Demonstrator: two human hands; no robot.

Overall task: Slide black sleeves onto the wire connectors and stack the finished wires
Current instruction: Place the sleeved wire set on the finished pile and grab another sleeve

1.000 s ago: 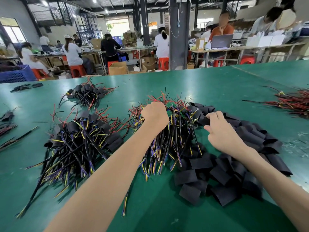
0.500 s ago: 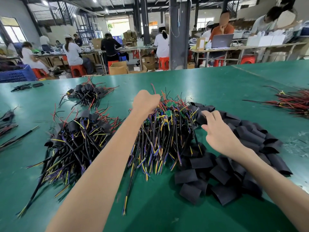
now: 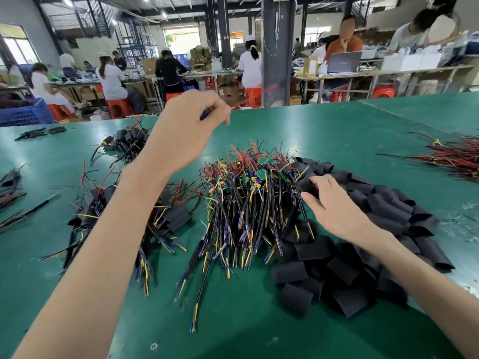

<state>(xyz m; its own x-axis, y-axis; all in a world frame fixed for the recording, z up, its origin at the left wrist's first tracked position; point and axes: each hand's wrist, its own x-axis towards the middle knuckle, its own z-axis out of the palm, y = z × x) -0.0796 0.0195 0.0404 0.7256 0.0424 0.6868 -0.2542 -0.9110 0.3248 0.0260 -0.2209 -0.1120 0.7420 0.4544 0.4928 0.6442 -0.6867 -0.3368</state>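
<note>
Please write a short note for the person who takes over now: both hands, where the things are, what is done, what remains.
Left hand: raised above the table, fingers pinching what looks like a wire end; only a blue bit shows.
Right hand: open, touching the loose black sleeves, none picked.
Bare wires: centre pile.
Done: sleeved wires stacked left of it.
Left: sleeve the held wire, stack it, then the centre pile.

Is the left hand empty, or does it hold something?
Holds something: the left hand pinches a small blue piece between curled fingers; what piece, cannot tell.
</note>
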